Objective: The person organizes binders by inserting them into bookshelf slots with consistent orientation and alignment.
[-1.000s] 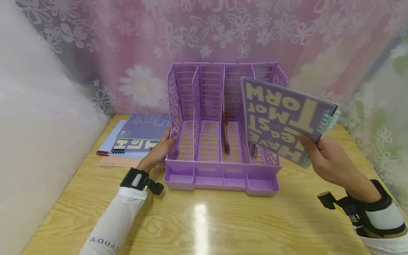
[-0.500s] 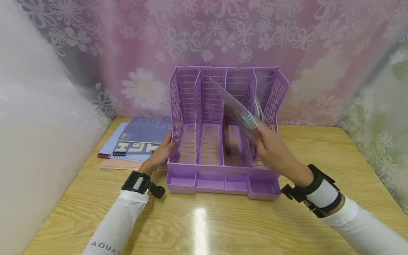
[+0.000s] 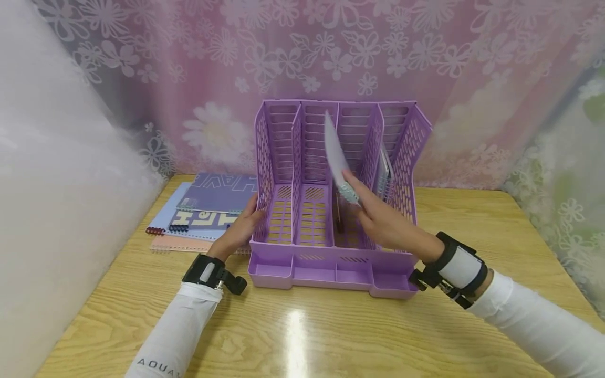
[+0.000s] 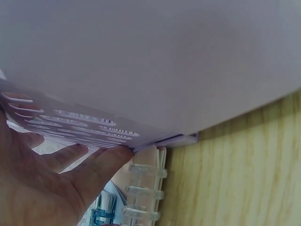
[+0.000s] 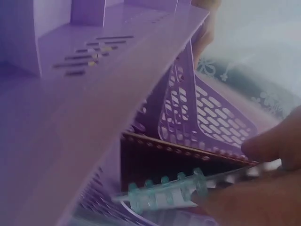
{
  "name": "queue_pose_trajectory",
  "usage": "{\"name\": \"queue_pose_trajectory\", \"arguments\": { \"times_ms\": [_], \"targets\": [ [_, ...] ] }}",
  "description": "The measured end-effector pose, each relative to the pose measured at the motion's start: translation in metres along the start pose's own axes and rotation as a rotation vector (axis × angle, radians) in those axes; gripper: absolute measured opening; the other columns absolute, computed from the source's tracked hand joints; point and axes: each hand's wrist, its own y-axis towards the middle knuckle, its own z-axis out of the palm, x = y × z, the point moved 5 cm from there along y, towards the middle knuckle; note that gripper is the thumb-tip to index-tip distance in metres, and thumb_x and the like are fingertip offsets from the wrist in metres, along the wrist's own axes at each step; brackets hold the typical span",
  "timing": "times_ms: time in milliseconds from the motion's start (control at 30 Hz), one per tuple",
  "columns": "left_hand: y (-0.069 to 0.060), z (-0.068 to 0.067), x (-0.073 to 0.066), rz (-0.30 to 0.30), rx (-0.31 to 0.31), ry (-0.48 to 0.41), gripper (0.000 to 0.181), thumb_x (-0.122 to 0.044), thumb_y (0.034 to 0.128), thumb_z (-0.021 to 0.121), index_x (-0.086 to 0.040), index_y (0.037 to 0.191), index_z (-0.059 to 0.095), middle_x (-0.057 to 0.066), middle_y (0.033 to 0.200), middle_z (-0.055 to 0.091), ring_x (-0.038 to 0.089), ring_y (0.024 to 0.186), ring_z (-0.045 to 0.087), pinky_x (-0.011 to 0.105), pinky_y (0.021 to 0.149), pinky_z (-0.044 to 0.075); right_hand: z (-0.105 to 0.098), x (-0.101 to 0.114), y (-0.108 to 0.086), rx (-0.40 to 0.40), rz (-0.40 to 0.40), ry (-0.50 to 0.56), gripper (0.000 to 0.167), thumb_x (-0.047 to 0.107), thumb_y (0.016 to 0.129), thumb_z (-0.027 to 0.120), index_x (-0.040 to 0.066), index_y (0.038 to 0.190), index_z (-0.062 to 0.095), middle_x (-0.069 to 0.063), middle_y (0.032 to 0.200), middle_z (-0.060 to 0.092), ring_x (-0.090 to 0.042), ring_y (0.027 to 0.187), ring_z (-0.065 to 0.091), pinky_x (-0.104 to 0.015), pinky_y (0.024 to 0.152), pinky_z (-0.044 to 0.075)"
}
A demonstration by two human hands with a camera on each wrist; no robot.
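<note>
A purple four-slot file rack [image 3: 331, 268] stands on the wooden table. My right hand [image 3: 385, 223] pinches a notebook [image 3: 334, 152] by its edge near the teal rings, tilted over the third slot from the left. In the right wrist view the teal rings [image 5: 167, 190] lie beside a dark notebook [image 5: 155, 162] standing in that slot. Other notebooks [image 3: 382, 173] lean in the rightmost slot. My left hand [image 3: 238, 231] rests against the rack's left side wall; the left wrist view shows the fingers [image 4: 101, 172] spread along the slotted panel.
Left of the rack lies a pile of ring-bound notebooks, with a purple-blue one [image 3: 217, 191] on top, a light blue one [image 3: 165, 210] and a peach one [image 3: 181, 243] below. A floral curtain [image 3: 293, 52] hangs behind the table [image 3: 246, 336].
My right hand has swung its notebook leftward from the rack's right side, turning it edge-on above the third slot. My left hand stays at the rack's left wall.
</note>
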Motion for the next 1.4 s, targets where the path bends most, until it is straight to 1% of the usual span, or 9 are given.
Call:
{"name": "queue_pose_trajectory", "arguments": {
  "times_ms": [167,233,333,467,567,767,867,967,1400],
  "targets": [
    [0.0,0.0,-0.005,-0.009,0.012,-0.013,0.057,-0.011,0.1037,0.03,-0.009,0.154,0.001,0.022,0.156,0.007,0.034,0.142,0.01,0.053,0.112,0.01,-0.001,-0.007,0.01,-0.002,0.114,0.055,0.065,0.009,0.104,0.029,0.015,0.152,-0.015,-0.022,0.155,0.0,-0.036,0.131,0.035,-0.049,0.106,0.032],
    [-0.003,0.001,-0.013,-0.016,0.017,-0.013,0.058,-0.01,0.1034,0.03,-0.007,0.153,0.001,0.024,0.156,0.006,0.036,0.142,0.008,0.053,0.112,0.009,-0.002,-0.011,0.015,0.007,0.175,0.08,0.065,0.011,0.104,0.027,0.011,0.15,-0.018,-0.031,0.14,0.035,-0.029,0.095,0.06,-0.04,0.083,0.05],
    [-0.009,0.003,-0.025,-0.026,0.024,-0.006,0.058,-0.009,0.1033,0.03,-0.004,0.152,-0.001,0.026,0.155,0.005,0.038,0.142,0.007,0.053,0.112,0.009,-0.003,-0.015,0.022,0.008,0.212,0.111,0.064,0.011,0.104,0.026,0.009,0.15,-0.018,-0.032,0.132,0.043,-0.015,0.049,0.042,-0.034,0.053,0.046],
    [-0.013,0.005,-0.033,-0.025,0.034,0.0,0.058,-0.008,0.103,0.029,-0.001,0.152,-0.002,0.027,0.155,0.002,0.039,0.141,0.004,0.055,0.112,0.008,0.001,-0.019,0.034,0.026,0.165,0.082,0.07,0.004,0.101,0.031,0.015,0.151,-0.017,-0.022,0.156,0.002,-0.031,0.106,0.056,-0.041,0.094,0.044],
    [-0.013,0.004,-0.032,-0.045,0.027,0.023,0.058,-0.011,0.1037,0.029,-0.001,0.152,-0.003,0.025,0.155,0.0,0.036,0.142,0.002,0.053,0.113,0.006,0.006,-0.025,0.04,0.098,0.16,0.023,0.078,0.0,0.099,0.039,0.011,0.15,-0.019,-0.018,0.156,-0.012,-0.037,0.142,0.006,-0.05,0.113,0.013],
    [-0.004,0.0,-0.011,-0.061,0.016,0.021,0.06,-0.015,0.104,0.03,-0.008,0.153,-0.003,0.022,0.156,0.002,0.034,0.142,0.004,0.053,0.113,0.007,0.008,-0.032,0.047,0.17,0.172,-0.122,0.072,-0.003,0.097,0.036,-0.003,0.148,-0.016,-0.031,0.151,0.012,-0.039,0.138,0.021,-0.049,0.112,0.018],
    [0.0,-0.001,0.0,-0.048,0.0,0.025,0.059,-0.018,0.1044,0.03,-0.014,0.154,-0.002,0.018,0.157,0.004,0.032,0.142,0.007,0.053,0.112,0.009,0.008,-0.034,0.047,0.162,0.189,-0.183,0.069,-0.004,0.097,0.035,-0.004,0.149,-0.011,-0.029,0.112,0.056,-0.03,0.09,0.061,-0.042,0.084,0.05],
    [0.001,-0.002,0.002,-0.03,-0.009,0.029,0.058,-0.019,0.1046,0.03,-0.016,0.154,0.0,0.017,0.157,0.006,0.032,0.142,0.009,0.054,0.112,0.01,0.008,-0.04,0.046,0.159,0.234,-0.275,0.066,-0.005,0.095,0.041,-0.009,0.148,0.001,-0.011,0.066,0.053,-0.016,0.048,0.044,-0.031,0.049,0.043],
    [-0.012,0.002,-0.029,-0.071,0.015,0.028,0.058,-0.012,0.1038,0.029,-0.003,0.152,-0.003,0.025,0.155,0.002,0.037,0.142,0.004,0.053,0.112,0.009,0.007,-0.043,0.041,0.257,0.294,-0.34,0.049,0.007,0.088,0.064,-0.018,0.125,0.044,-0.034,0.117,0.055,-0.044,0.107,0.056,-0.049,0.091,0.047]
  ]
}}
